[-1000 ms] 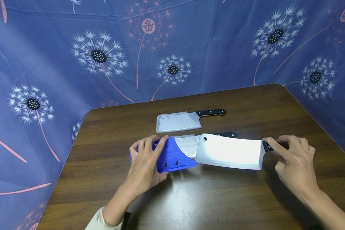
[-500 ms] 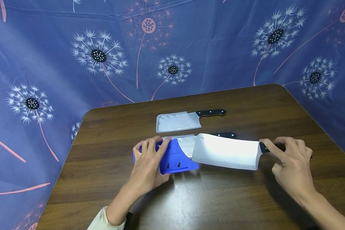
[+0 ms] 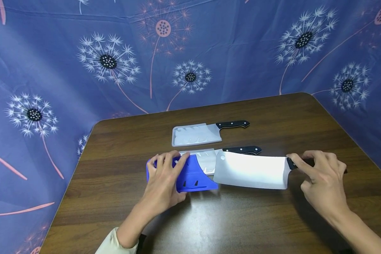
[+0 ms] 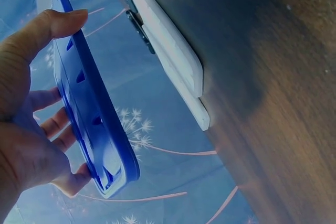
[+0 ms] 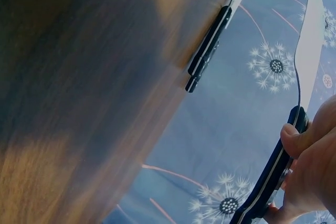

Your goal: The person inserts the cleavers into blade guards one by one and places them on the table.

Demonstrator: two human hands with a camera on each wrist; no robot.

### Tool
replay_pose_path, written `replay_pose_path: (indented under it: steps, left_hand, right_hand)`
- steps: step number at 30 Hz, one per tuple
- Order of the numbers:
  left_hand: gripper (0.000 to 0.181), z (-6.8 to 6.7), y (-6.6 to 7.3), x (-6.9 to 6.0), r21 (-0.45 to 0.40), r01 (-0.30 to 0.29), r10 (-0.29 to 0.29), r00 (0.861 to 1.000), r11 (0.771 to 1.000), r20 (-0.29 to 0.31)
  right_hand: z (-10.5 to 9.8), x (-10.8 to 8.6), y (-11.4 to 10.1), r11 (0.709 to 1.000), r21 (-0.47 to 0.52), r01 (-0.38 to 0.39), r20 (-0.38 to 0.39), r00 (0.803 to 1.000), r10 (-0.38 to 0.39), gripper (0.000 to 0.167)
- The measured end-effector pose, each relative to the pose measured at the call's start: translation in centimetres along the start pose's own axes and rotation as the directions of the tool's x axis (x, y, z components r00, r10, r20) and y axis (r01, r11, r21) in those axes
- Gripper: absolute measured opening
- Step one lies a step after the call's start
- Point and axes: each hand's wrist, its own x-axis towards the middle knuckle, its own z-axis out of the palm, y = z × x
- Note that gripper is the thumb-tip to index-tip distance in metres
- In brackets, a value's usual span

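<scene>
My left hand (image 3: 163, 180) grips a blue blade sheath (image 3: 195, 174) by its edges, thumb on one side and fingers on the other, as the left wrist view shows. By its black handle (image 5: 273, 169), my right hand (image 3: 325, 180) holds a bare cleaver (image 3: 252, 171), its wide blade pointing left. The blade's front end is close to the sheath's open side; in the head view a narrow gap shows between them. Both are raised above the table. Part of the sheath is hidden behind my left fingers.
Behind the raised cleaver, a cleaver in a whitish sheath (image 3: 206, 160) lies on the brown wooden table (image 3: 120, 148), partly covered in the head view. Farther back lies another sheathed cleaver (image 3: 197, 135), handle to the right. A blue dandelion-print cloth (image 3: 235, 53) hangs beyond the table.
Over the last second, the blue sheath has shifted slightly right and the cleaver slightly left. In the last half second the blade's front end has dipped a little. Both grips stay the same.
</scene>
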Motion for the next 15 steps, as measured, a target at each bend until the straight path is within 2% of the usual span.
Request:
replay_pose_path:
  steps: [10, 15]
  left_hand:
    - [0.110, 0.5, 0.1, -0.2, 0.017, -0.019, 0.018, 0.998, 1.000, 0.062]
    - [0.108, 0.6, 0.0, -0.2, 0.023, -0.035, 0.033, 0.998, 0.999, 0.056]
  right_hand:
    - [0.9, -0.5, -0.1, 0.999, 0.009, 0.051, -0.027, 0.998, -0.050, 0.077]
    - [1.3, -0.4, -0.3, 0.998, 0.006, 0.062, -0.027, 0.998, -0.062, 0.073]
